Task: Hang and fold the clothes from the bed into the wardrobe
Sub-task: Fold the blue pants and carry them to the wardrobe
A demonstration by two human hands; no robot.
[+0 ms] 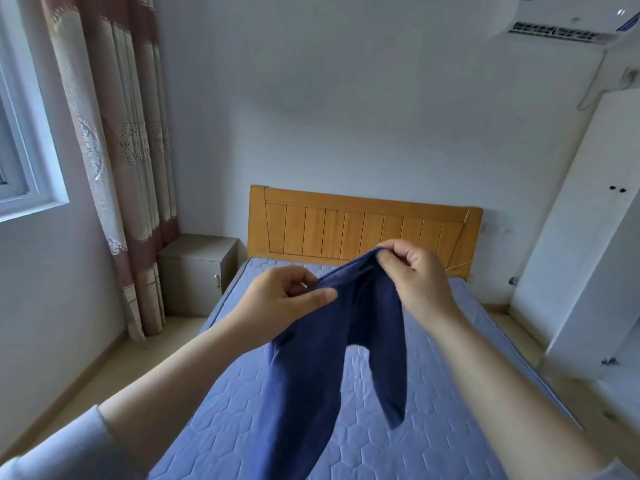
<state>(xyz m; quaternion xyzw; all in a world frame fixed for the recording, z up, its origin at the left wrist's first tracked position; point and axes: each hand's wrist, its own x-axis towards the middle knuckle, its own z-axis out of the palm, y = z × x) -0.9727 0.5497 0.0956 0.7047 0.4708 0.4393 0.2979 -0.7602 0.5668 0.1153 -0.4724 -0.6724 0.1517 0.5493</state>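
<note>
Garment (pixel 311 375) between hands (pixel 280 301) (pixel 417 275), above bed (pixel 440 431)

Left hand (pixel 284 301), right hand (pixel 417 273) raised, each pinching cloth (pixel 311 375).

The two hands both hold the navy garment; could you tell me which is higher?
The right hand, pinching the navy garment at its peak; the left hand grips it lower.

Soft, cool daylight comes from the window (pixel 20 161), far to the left of the left hand (pixel 284 299), and leaves the room evenly lit, rather dim, with a bluish cast. A faint broad shadow lies on the wall (pixel 346 98) above the right hand (pixel 415 271). The wide lens bows the curtain (pixel 114 150) and wardrobe (pixel 588 220) at the edges. Below both hands the cloth (pixel 311 375) looks slightly smeared at its lower tip.
</note>
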